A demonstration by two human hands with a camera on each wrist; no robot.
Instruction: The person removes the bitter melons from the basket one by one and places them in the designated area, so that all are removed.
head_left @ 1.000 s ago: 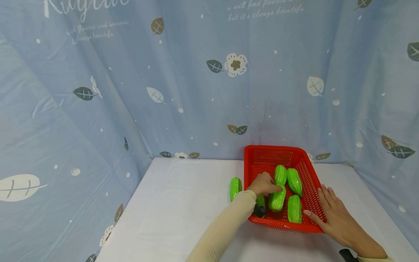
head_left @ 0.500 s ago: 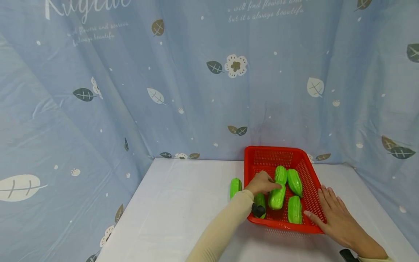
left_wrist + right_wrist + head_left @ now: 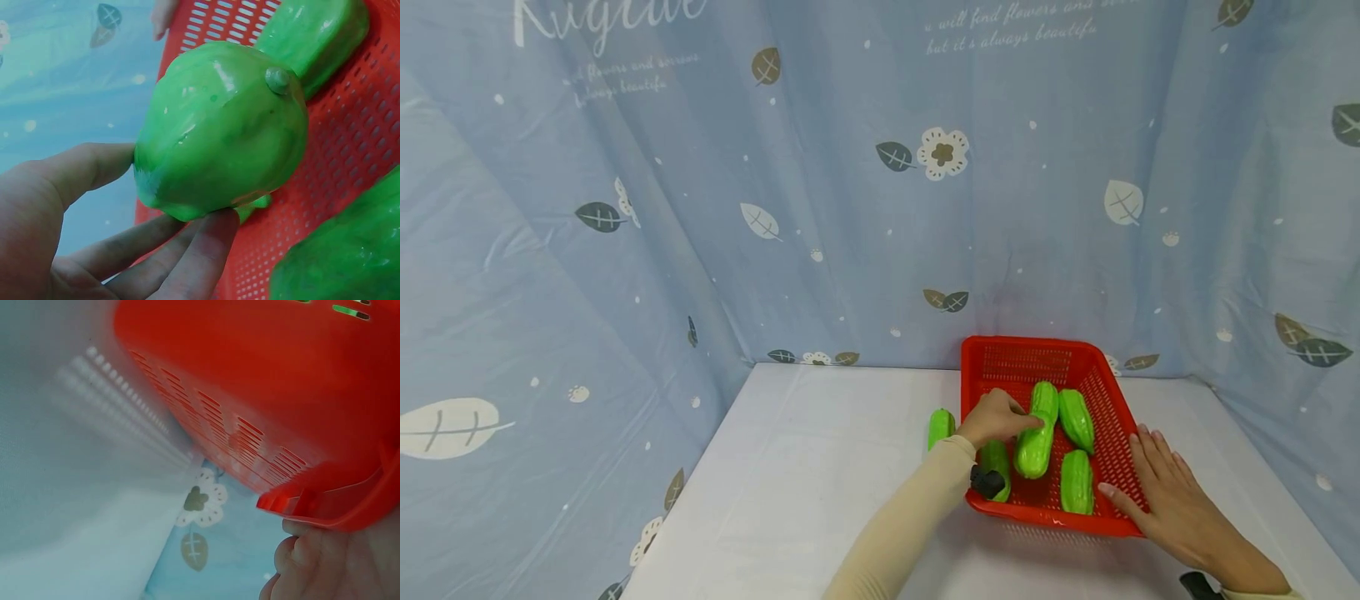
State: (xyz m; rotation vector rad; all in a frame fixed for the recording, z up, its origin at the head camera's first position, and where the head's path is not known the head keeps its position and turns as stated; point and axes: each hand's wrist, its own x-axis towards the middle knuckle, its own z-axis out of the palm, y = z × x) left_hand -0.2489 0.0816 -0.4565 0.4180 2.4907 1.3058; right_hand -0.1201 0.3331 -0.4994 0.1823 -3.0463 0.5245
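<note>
- Left hand [image 3: 997, 417]: thumb and fingers clamped on a green gourd [image 3: 1034, 455].
- Position: the green gourd was inside or just over the red basket [image 3: 1026, 363]; contact with the basket's floor could not be told.
- Orientation: long axis ran front to back, far end slightly right; stem nub [image 3: 278, 81] faced the left wrist camera.
- Right hand [image 3: 1176, 507]: fingers straight, against the basket's right rim.
- Another gourd [image 3: 941, 427] lay on the counter [image 3: 820, 467], left of the basket.

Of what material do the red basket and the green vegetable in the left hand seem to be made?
Red basket: probably molded plastic, fairly glossy, from its even color and regular slots.
Green vegetable: shiny, perhaps plastic or coated foam, from its bright highlights; a real one is possible.
</note>
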